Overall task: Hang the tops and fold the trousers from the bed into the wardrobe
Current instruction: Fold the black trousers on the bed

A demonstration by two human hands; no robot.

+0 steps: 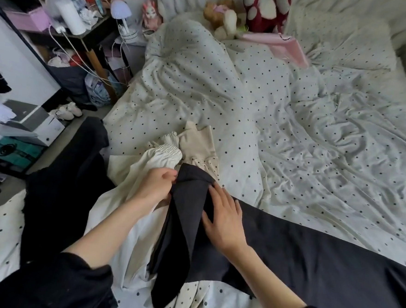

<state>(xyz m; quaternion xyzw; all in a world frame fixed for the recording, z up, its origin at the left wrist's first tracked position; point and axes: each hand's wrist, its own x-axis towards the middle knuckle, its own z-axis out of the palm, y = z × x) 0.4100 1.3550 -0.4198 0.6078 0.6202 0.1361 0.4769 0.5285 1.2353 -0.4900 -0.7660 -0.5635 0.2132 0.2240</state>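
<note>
Dark grey trousers (321,265) lie across the near part of the bed (319,128), stretching to the right. One end is folded over into a long narrow strip (182,224). My left hand (158,182) grips the top edge of that strip with curled fingers. My right hand (224,218) lies flat on the trousers just right of the fold, fingers straight. Under the strip lie a white garment (130,221) with a gathered cuff and a cream garment (197,146). A black garment (63,180) lies at the bed's left edge.
A polka-dot duvet (202,81) is bunched at the middle of the bed. Plush toys (264,11) and a pink item (281,46) sit by the headboard. A cluttered shelf unit (69,24) and white boxes (28,124) stand on the left.
</note>
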